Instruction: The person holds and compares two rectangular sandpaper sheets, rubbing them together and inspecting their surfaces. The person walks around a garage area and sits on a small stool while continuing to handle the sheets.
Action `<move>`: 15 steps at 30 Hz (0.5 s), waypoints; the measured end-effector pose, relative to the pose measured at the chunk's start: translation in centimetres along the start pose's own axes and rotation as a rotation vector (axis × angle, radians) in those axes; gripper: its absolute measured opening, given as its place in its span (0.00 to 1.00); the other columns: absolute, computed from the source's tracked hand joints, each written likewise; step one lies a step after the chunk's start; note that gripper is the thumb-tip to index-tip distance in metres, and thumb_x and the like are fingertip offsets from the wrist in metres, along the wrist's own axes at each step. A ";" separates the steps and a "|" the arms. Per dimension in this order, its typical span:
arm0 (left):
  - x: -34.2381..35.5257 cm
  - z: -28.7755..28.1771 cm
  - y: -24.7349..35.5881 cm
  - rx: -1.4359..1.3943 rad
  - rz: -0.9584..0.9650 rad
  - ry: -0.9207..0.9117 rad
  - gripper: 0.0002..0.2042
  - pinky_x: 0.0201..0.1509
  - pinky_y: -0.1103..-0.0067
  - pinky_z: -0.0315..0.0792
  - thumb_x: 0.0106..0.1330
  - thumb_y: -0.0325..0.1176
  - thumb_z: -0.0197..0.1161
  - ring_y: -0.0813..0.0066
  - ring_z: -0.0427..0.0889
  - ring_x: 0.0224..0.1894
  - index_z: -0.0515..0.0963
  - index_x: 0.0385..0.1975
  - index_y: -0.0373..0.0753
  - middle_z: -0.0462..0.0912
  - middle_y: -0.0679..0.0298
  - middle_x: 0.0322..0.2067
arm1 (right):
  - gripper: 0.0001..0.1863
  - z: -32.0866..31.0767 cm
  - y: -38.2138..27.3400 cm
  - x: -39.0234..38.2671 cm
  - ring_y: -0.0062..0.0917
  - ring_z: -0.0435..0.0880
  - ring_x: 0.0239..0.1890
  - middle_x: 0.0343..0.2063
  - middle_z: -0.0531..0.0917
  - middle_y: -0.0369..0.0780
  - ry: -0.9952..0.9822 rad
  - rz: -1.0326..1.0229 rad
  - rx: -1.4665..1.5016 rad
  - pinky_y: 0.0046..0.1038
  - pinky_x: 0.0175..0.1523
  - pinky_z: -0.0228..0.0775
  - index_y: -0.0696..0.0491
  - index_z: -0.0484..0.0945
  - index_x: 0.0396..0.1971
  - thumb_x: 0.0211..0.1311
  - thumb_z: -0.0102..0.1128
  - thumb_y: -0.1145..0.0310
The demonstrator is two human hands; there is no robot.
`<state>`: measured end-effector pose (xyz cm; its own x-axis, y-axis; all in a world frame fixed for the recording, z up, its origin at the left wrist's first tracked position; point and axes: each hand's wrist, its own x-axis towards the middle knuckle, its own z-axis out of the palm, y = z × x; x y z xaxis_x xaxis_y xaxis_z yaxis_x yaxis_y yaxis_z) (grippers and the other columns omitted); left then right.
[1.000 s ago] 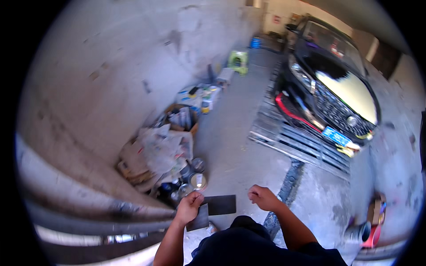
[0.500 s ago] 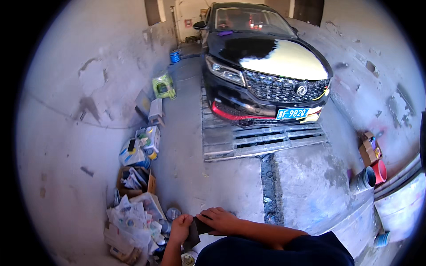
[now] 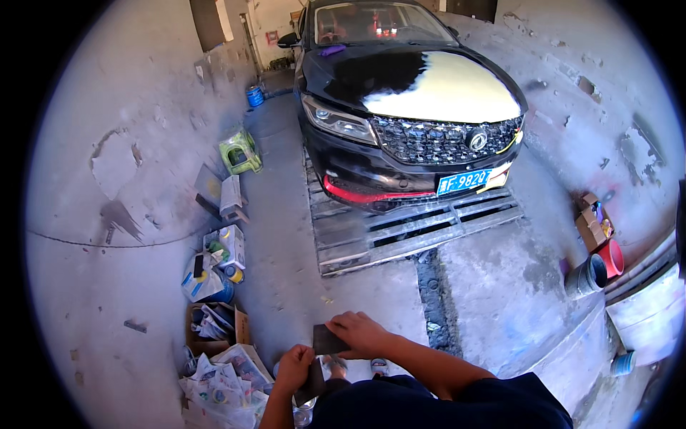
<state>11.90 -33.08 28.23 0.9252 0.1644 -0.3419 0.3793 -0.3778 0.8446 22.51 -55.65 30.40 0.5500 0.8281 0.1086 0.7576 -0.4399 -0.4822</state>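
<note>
My left hand (image 3: 291, 367) grips a dark grey sheet (image 3: 309, 386) that hangs below its fingers. Just right of and higher than it, my right hand (image 3: 361, 334) has its fingers over a second dark sheet (image 3: 326, 342) and holds it close to the left one; whether the two sheets still touch is hard to tell. Both hands are low in the view, in front of my dark-clothed body, with my feet partly visible beneath.
A black car (image 3: 386, 161) with a cream patch on its hood stands ahead on slatted ramps (image 3: 400, 247). Left lie cardboard boxes (image 3: 239, 329), paper heaps (image 3: 221, 386), cans and a green stool (image 3: 239, 151). Right are buckets (image 3: 611, 259) and a box (image 3: 593, 229). A floor channel (image 3: 430, 300) runs toward me.
The view has swung round to face the car. My right hand, apart from the sheets a second ago, has moved onto one, which has since risen slightly away from the left hand's sheet.
</note>
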 end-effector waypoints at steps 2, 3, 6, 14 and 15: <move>1.7 -0.7 1.7 0.106 0.082 0.005 0.11 0.34 0.80 0.70 0.66 0.36 0.58 0.80 0.74 0.28 0.76 0.30 0.33 0.78 0.67 0.23 | 0.41 0.5 1.4 1.5 0.37 0.68 0.57 0.54 0.71 0.45 0.014 0.098 -0.014 0.38 0.59 0.61 0.57 0.64 0.60 0.46 0.68 0.54; 2.6 -0.9 1.6 0.078 0.056 -0.021 0.12 0.34 0.80 0.70 0.66 0.37 0.57 0.79 0.74 0.27 0.76 0.30 0.33 0.77 0.67 0.23 | 0.41 0.4 2.3 2.4 0.37 0.68 0.57 0.54 0.71 0.45 0.029 0.172 -0.027 0.38 0.59 0.62 0.57 0.64 0.60 0.46 0.68 0.53; 5.7 -2.8 0.0 -0.006 0.010 -0.006 0.14 0.32 0.78 0.69 0.67 0.40 0.55 0.77 0.73 0.25 0.75 0.28 0.33 0.77 0.65 0.21 | 0.40 -1.0 4.1 5.9 0.39 0.68 0.58 0.54 0.71 0.46 0.059 0.308 -0.060 0.38 0.60 0.62 0.57 0.65 0.60 0.49 0.66 0.52; 17.7 -13.9 -6.2 -0.763 -0.376 0.127 0.23 0.23 0.75 0.65 0.69 0.54 0.51 0.76 0.68 0.17 0.73 0.25 0.39 0.73 0.64 0.18 | 0.38 2.6 5.9 19.5 0.41 0.72 0.57 0.55 0.72 0.49 -0.115 0.443 0.500 0.35 0.61 0.62 0.56 0.64 0.63 0.56 0.62 0.50; 18.5 -15.4 -6.4 -0.770 -0.438 0.152 0.23 0.26 0.75 0.66 0.69 0.54 0.50 0.76 0.70 0.20 0.74 0.26 0.38 0.74 0.64 0.19 | 0.38 3.3 5.7 21.1 0.40 0.72 0.57 0.56 0.71 0.49 -0.159 0.499 0.561 0.34 0.62 0.62 0.56 0.63 0.63 0.58 0.62 0.50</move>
<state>26.42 -13.59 22.89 0.6671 0.2898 -0.6863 0.5359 0.4533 0.7123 37.31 -39.52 27.10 0.6905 0.6363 -0.3438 0.1172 -0.5675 -0.8150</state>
